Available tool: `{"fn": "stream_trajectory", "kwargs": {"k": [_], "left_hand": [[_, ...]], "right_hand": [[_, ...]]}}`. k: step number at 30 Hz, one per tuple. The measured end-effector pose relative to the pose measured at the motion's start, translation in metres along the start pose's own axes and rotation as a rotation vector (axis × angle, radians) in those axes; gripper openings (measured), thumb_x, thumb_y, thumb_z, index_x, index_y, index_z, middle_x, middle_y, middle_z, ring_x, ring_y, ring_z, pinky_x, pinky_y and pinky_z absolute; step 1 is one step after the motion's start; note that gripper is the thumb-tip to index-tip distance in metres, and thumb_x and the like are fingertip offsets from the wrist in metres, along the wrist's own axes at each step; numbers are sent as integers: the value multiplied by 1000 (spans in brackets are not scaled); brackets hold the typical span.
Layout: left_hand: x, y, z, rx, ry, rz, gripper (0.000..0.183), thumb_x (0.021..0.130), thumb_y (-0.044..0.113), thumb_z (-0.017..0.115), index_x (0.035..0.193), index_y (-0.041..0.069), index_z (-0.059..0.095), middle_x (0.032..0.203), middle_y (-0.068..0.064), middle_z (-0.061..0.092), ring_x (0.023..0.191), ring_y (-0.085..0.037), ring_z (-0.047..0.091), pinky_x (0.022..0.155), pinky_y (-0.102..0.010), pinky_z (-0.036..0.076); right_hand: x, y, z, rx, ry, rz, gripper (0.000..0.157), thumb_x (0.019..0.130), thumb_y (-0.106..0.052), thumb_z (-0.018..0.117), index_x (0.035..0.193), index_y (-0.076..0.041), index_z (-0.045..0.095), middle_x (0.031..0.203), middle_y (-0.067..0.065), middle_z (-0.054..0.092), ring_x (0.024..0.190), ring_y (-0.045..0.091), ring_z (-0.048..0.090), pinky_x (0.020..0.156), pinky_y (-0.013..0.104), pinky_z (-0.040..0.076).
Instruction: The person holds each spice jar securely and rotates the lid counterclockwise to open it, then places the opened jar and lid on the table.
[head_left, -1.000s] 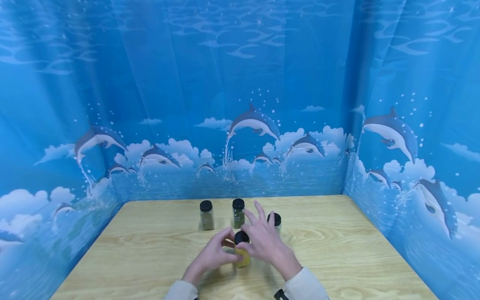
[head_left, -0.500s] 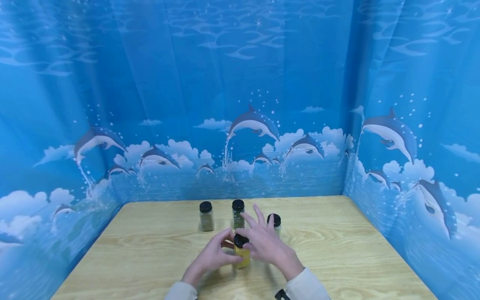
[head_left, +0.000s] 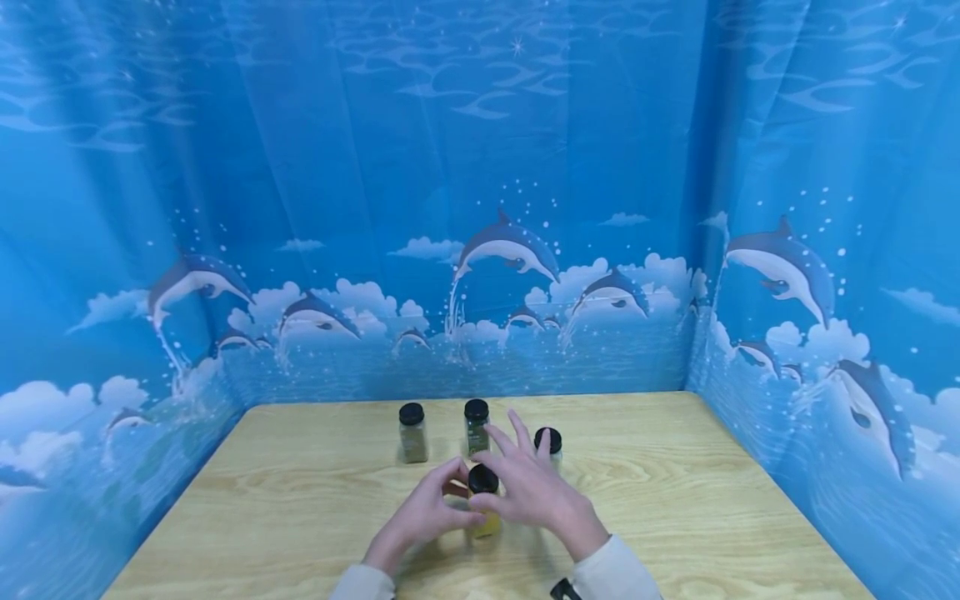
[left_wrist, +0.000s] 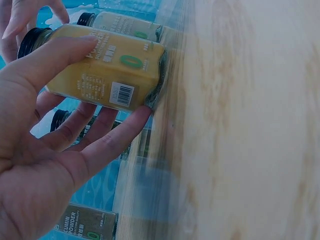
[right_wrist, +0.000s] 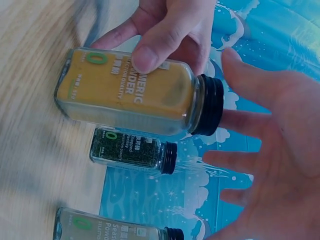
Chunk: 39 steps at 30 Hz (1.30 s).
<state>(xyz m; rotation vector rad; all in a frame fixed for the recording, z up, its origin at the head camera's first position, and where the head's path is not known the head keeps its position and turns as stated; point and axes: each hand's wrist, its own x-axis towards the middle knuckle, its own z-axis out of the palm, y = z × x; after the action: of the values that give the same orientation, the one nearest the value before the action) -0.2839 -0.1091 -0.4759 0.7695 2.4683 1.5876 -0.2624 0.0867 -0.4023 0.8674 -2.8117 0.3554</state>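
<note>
A square glass jar of yellow turmeric powder [right_wrist: 125, 92] with a black screw lid [right_wrist: 210, 106] stands near the middle of the table. My left hand [head_left: 431, 504] grips its body, thumb across the label and fingers on the opposite side. Around the lid is my right hand [head_left: 536, 492], its fingers spread and fairly straight. In the right wrist view a gap shows between the right thumb [right_wrist: 231, 57] and the lid, while the index fingertip is hidden behind the lid. The lid sits on the jar.
Behind the turmeric stand a cumin powder jar [head_left: 413, 433] on the left, a chopped parsley jar [head_left: 477, 427] in the centre and another black-lidded jar [head_left: 550, 442], partly covered by the right hand. A blue dolphin-print curtain [head_left: 480, 167] surrounds the wooden table [head_left: 675, 492].
The right fingers have shifted round the lid, the thumb moving right along it and then back left. The turmeric jar tipped slightly and straightened. The left hand keeps its grip.
</note>
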Motion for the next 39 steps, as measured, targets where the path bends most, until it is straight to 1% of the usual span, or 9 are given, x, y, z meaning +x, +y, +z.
{"fn": "stream_trajectory", "kwargs": {"k": [3,7,11,15,24,27,31,36,39], "left_hand": [[0,0,0,27,8,-8,38,73,30,81,98,20,55,108,3,62,107,-21,62,92,-40,53],[1,1,1,54,15,-19,40,71,31,82,96,19,53,104,3,61,107,-22,62,92,-41,53],[1,0,2,29,21,-7,39,71,27,82,94,16,53,103,1,61,105,-23,63,92,-42,52],[1,0,3,-7,23,12,38,70,22,83,94,14,54,104,-2,61,103,-22,64,94,-44,52],[2,0,2,-6,18,-1,38,70,21,82,95,15,55,104,-2,62,103,-22,63,92,-44,53],[3,0,1,-12,18,-3,38,70,21,82,95,15,55,104,-2,62,103,-22,63,92,-44,53],[5,0,1,-24,19,5,38,70,20,83,96,14,55,104,-4,62,102,-21,63,94,-43,52],[4,4,0,-28,18,2,37,71,15,82,97,12,55,106,-7,61,103,-24,62,94,-49,51],[3,3,1,-20,19,5,37,71,16,82,97,11,55,106,-6,61,103,-24,62,94,-47,52]], "right_hand": [[1,-2,1,-6,37,19,52,82,-62,59,118,-26,62,152,8,36,146,42,7,99,83,8],[3,-3,3,-31,104,46,47,80,-64,60,108,-27,65,148,7,42,146,41,11,99,83,14],[4,-3,5,-58,154,64,46,76,-65,65,100,-26,67,146,8,45,145,42,15,98,83,18],[5,-2,6,-61,167,62,44,74,-62,69,94,-24,69,145,9,46,144,42,17,97,83,20],[4,-3,4,-43,108,44,41,78,-55,69,106,-26,68,148,7,43,146,41,14,99,81,16],[4,-3,2,-39,96,34,41,79,-53,68,109,-25,68,148,8,42,145,42,14,99,82,18],[5,-2,1,-43,91,31,41,80,-52,69,110,-25,67,148,9,42,145,43,14,97,82,21],[5,-4,-1,-38,76,43,39,80,-52,69,110,-26,68,149,8,40,146,42,11,99,82,18],[5,-5,-1,-39,68,47,38,81,-52,68,109,-26,68,150,8,39,146,42,10,98,82,17]]}}
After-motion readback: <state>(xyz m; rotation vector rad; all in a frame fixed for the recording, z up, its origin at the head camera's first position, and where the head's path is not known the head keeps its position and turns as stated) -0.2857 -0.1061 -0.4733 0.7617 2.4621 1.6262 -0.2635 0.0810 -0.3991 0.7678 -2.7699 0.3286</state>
